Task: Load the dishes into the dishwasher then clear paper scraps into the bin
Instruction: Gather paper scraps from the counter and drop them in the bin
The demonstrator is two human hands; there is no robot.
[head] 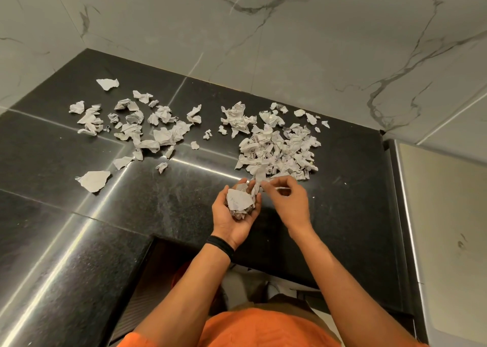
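Torn white paper scraps lie on a black stone counter (163,214). A dense heap of scraps (279,149) sits just beyond my hands, and a looser scatter of scraps (137,125) spreads to the left. My left hand (229,222) is palm up and cups a wad of collected scraps (239,201). My right hand (290,201) pinches a long scrap (259,179) at the near edge of the heap, right beside the left hand's fingertips. No dishes, dishwasher or bin are in view.
A marble-patterned wall (263,43) backs the counter. A larger flat scrap (93,180) lies alone at the left. A steel appliance side (411,214) borders the counter on the right. The counter's front edge has a recess (158,267) near my body.
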